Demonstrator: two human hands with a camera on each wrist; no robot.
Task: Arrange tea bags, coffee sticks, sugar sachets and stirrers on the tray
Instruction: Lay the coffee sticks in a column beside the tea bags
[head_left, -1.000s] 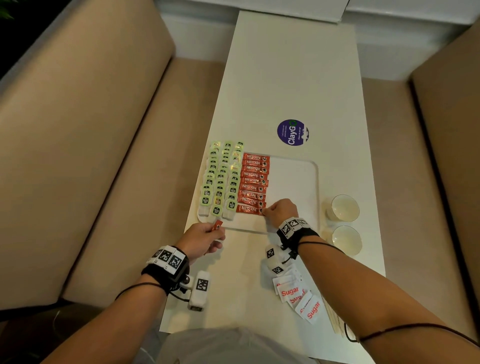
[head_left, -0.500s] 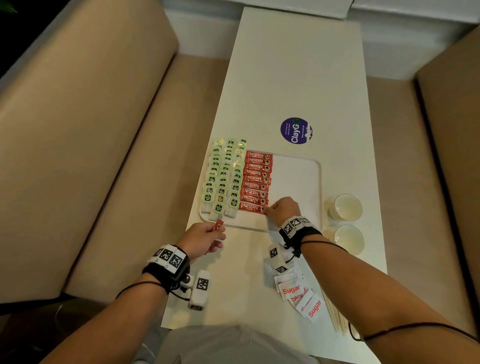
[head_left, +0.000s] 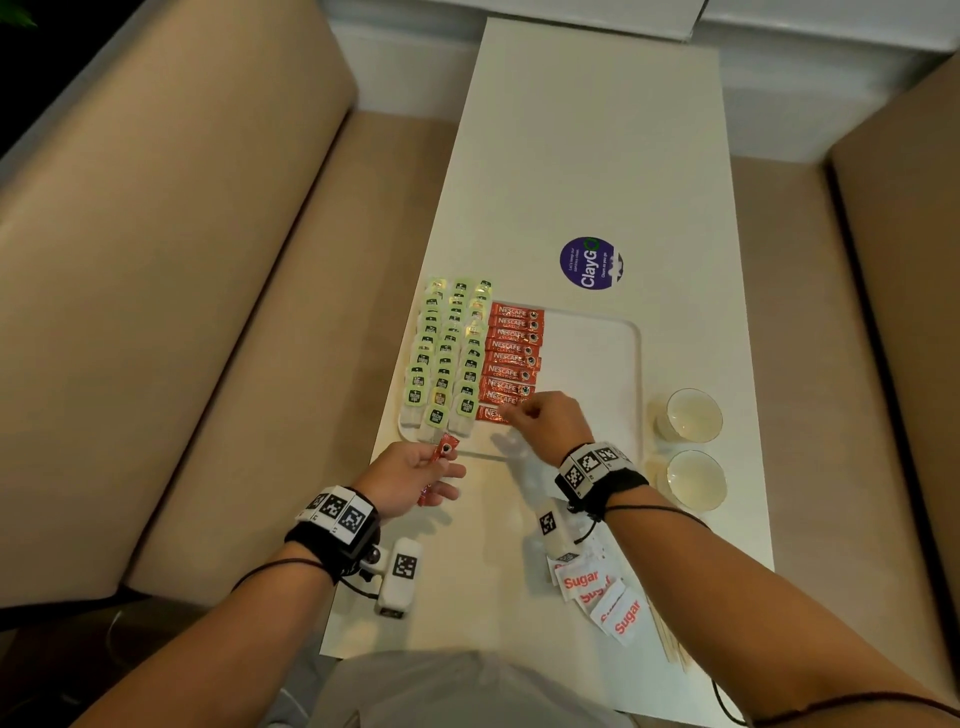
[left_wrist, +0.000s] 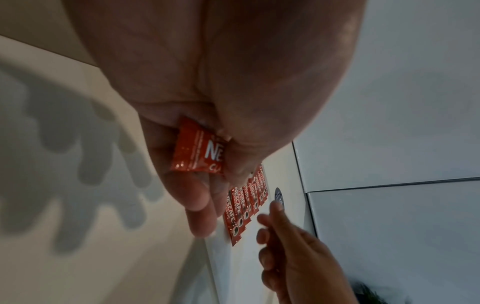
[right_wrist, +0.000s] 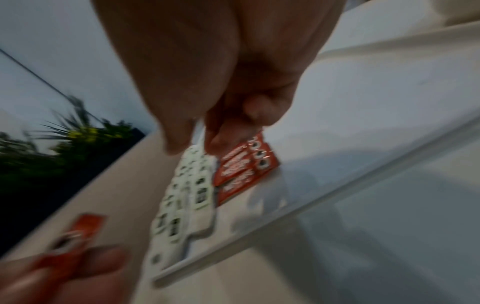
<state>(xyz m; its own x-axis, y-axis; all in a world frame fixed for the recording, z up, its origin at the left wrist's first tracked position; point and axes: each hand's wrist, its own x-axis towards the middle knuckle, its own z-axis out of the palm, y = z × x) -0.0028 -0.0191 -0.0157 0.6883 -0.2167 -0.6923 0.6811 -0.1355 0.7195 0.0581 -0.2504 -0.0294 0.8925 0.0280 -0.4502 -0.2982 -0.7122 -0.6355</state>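
Observation:
On the white tray (head_left: 597, 364), green-tagged tea bags (head_left: 447, 353) lie in three columns at the left, with a column of red coffee sticks (head_left: 514, 353) beside them. My left hand (head_left: 447, 467) hovers just before the tray's near edge and pinches one more coffee stick (left_wrist: 200, 152). My right hand (head_left: 522, 415) hangs over the right end of the nearest stick in the column. Its fingers (left_wrist: 270, 222) are loosely bent and hold nothing. Sugar sachets (head_left: 602, 597) and wooden stirrers (head_left: 670, 639) lie on the table under my right forearm.
Two small white cups (head_left: 688, 415) stand to the right of the tray. A round purple sticker (head_left: 589, 262) sits on the tabletop beyond it. Beige sofa seats flank the narrow white table (head_left: 597, 130) on both sides. The tray's right half is bare.
My right hand has slid a little to the left over the nearest coffee stick, and its wrist view is blurred. My left hand stays put with its stick.

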